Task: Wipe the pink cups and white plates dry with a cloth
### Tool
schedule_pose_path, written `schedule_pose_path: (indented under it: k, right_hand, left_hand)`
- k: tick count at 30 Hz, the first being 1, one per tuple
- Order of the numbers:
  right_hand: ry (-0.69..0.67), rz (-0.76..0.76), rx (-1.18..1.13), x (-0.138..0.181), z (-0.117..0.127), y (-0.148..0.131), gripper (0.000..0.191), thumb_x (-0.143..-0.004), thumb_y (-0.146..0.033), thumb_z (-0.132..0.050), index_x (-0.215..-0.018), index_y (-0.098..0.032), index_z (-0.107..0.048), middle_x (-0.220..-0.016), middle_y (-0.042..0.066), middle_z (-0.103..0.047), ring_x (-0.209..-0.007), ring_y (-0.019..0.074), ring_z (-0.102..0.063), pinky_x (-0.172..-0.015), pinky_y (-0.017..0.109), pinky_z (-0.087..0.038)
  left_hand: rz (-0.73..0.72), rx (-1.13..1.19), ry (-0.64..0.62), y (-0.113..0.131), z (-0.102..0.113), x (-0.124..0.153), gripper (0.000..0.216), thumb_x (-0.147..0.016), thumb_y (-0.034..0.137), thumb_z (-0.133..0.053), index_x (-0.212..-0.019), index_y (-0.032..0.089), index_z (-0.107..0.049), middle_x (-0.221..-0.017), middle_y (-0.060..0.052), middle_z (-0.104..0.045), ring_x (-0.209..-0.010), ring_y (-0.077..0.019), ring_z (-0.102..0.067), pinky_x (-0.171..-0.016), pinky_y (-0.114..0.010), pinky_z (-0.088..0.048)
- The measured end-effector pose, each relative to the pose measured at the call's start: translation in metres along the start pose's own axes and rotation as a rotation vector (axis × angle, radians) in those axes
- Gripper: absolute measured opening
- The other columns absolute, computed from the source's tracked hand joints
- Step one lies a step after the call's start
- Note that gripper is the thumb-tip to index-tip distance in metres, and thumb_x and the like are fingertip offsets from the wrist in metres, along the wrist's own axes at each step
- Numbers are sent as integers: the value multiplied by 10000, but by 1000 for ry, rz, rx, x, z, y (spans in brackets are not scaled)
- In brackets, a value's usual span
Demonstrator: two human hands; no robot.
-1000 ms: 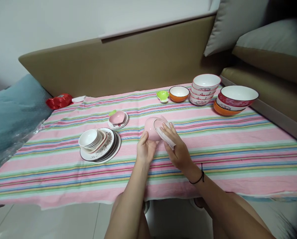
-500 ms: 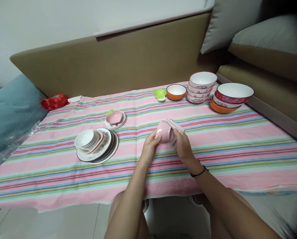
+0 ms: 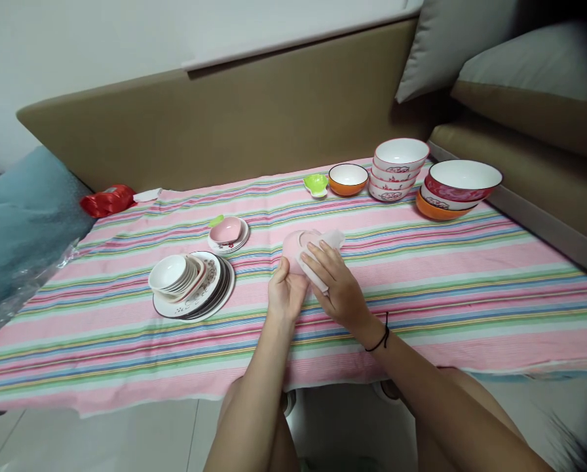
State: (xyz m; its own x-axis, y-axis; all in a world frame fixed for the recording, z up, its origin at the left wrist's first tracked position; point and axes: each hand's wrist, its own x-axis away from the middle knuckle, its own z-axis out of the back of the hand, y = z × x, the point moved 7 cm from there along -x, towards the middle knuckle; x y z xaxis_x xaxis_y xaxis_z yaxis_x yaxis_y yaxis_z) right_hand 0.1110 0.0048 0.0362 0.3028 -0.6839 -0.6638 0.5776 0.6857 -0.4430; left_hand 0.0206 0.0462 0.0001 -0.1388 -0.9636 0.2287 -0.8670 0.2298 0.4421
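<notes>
My left hand grips a small pink bowl from its near left side, thumb along the edge. The bowl is tipped so that its round base ring faces up. My right hand lies over it, fingers pressing a folded white cloth against the underside. Part of the bowl is hidden under the cloth and fingers. To the left, a pink dish with a green leaf handle rests on small stacked plates.
Plates topped by small white bowls stand at left. Along the back are a green leaf-shaped dish, an orange bowl, stacked patterned bowls and larger bowls. A red shiny bundle lies far left on the striped cloth.
The pink bowl has turned from its side to base up and shifted slightly left. My right hand has moved left with the cloth, from the bowl's rim onto its underside.
</notes>
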Motion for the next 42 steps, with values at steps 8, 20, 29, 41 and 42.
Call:
schedule_pose_path:
  k: [8,20,29,41,42]
  right_hand:
    - [118,-225,-196,8,-16,2,561,-994,-270,-319,-1523,-307,-136,-1609,-4,-83,-1474,256,-76,-1188,545,-200]
    - [193,-334,-447,-2,9,31,489,-987,-379,-340,-1459,-257,-364,-1570,18,-261,-1454,247,-209,-1195,489,-224]
    - [-9,-157,-432,-3,25,20,436,-978,-370,-377,-1389,-261,-473,-1551,12,-306,-1455,261,-199,-1186,519,-221]
    - [304,-556,-565,11,2,47,427,-939,-318,-401,-1331,-182,-501,-1372,106,-502,-1274,240,-476,-1115,433,-366]
    - [301,-533,-561,10,1,45,413,-943,-318,-396,-1323,-200,-509,-1369,97,-496,-1275,237,-473,-1116,430,-363]
  left_hand:
    - [-51,25,-14,7,3,-3,462,-996,338,-299,-1354,115,-488,-1321,-147,-584,-1292,-218,-487,-1102,-385,-370]
    - [9,-207,-214,-1,-13,10,682,-699,-49,-616,-1314,231,-523,-1298,-96,-611,-1262,-273,-515,-1105,-466,-356]
    - [113,-90,-39,5,1,1,446,-947,395,-428,-1232,87,-579,-1179,-150,-667,-1201,-268,-563,-1064,-441,-401]
    - [-81,-328,-78,-6,-3,1,343,-880,411,-568,-1101,168,-667,-1122,-68,-692,-1143,-227,-587,-991,-306,-439]
    - [-82,-309,-75,-7,-4,1,400,-907,471,-507,-1126,172,-657,-1143,-68,-686,-1169,-228,-573,-1007,-319,-432]
